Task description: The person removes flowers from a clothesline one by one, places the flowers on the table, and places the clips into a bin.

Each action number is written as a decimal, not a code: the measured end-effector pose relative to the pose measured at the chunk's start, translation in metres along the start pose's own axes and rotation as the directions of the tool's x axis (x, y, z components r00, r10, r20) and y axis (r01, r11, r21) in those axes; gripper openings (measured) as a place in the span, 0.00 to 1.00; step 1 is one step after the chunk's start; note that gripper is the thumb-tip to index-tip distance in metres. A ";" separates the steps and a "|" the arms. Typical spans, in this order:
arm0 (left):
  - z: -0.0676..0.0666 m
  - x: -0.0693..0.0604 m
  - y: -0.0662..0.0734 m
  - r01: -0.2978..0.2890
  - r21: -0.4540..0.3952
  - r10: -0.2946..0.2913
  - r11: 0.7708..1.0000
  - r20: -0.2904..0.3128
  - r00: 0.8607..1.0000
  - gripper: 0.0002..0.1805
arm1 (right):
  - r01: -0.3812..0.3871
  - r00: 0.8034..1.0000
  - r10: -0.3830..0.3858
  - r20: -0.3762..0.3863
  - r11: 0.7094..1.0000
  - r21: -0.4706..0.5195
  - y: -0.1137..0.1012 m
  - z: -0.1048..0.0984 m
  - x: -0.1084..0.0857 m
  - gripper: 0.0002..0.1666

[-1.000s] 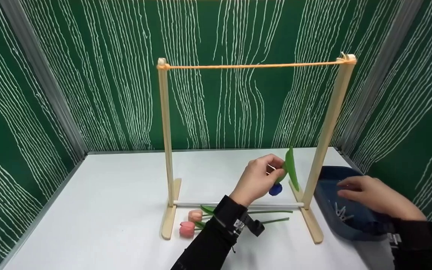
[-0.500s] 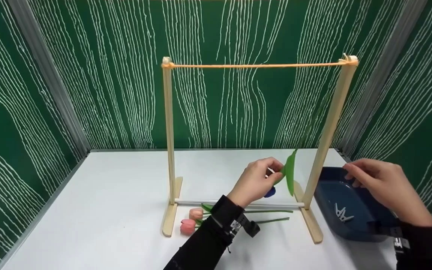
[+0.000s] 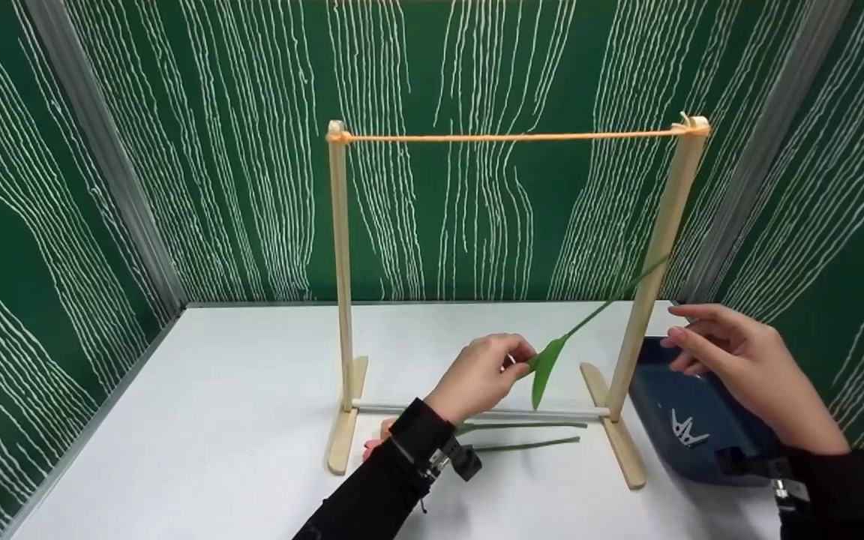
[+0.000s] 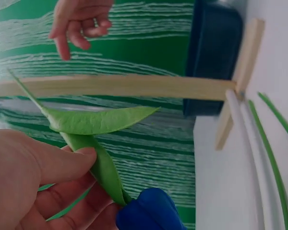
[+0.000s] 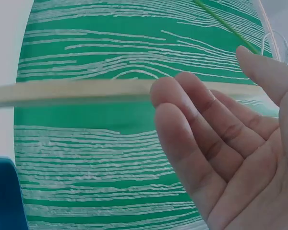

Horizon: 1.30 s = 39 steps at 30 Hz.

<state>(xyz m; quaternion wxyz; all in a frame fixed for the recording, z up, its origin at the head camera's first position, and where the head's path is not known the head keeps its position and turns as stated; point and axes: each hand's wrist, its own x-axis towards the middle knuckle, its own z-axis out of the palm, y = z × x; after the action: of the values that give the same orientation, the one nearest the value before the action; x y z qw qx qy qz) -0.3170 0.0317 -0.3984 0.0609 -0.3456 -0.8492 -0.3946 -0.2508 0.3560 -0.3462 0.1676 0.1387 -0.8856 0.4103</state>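
Observation:
My left hand (image 3: 481,375) pinches an artificial blue tulip (image 4: 151,211) by its green leaves, just above the bloom. In the head view the bloom is hidden behind the hand. The tulip's stem (image 3: 612,298) slants up and right, its end reaching the right post of a wooden frame (image 3: 340,277). Beside that post, above the blue tray, my right hand (image 3: 747,364) holds nothing, its fingers loosely bent. An orange string (image 3: 507,138) runs between the tops of the posts. Under the left forearm lie two more tulips, their stems (image 3: 537,445) pointing right and their pink blooms mostly covered.
A dark blue tray (image 3: 724,405) stands right of the frame with several white clothespins (image 3: 685,431) inside. A white rod (image 3: 552,412) joins the frame's feet low down. Green panels with white lines (image 3: 432,225) enclose the white table (image 3: 214,390).
My left hand has moved left and down with the blue tulip, whose stem has tipped from near upright to a rightward slant. The right hand has risen slightly from over the tray.

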 end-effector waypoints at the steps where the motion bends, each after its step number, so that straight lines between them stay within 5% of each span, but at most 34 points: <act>1: -0.001 -0.002 -0.002 -0.004 0.024 0.004 1.000 0.010 1.000 0.05 | 0.008 1.000 -0.008 0.010 1.000 0.015 0.000 0.001 0.000 0.20; 10: -0.013 -0.023 -0.018 -0.015 0.192 -0.010 0.981 0.129 0.992 0.05 | 0.048 0.996 -0.055 0.073 0.995 0.083 -0.004 0.015 0.004 0.24; 17: -0.023 -0.044 -0.034 -0.030 0.253 -0.024 0.967 0.208 0.978 0.06 | 0.022 0.980 -0.024 0.196 1.000 0.012 -0.001 0.025 0.002 0.13; 25: -0.040 -0.068 -0.046 -0.031 0.326 -0.047 0.945 0.229 0.972 0.06 | 0.059 0.923 -0.043 0.383 0.998 -0.032 0.004 0.047 0.005 0.09; 32: -0.055 -0.087 -0.051 -0.022 0.348 -0.073 0.937 0.259 0.963 0.07 | 0.072 0.850 -0.024 0.526 0.995 -0.071 0.016 0.075 0.009 0.06; 39: -0.055 -0.103 -0.052 -0.067 0.363 -0.060 0.930 0.329 0.942 0.05 | 0.089 0.794 -0.005 0.608 0.990 -0.109 0.027 0.099 0.008 0.05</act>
<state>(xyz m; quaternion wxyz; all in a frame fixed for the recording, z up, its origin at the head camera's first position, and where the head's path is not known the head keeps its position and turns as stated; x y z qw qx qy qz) -0.2815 -0.0862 -0.4320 -0.0194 -0.3915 -0.9053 -0.1637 -0.2866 0.2954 -0.4220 -0.1058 0.2734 -0.9139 0.2806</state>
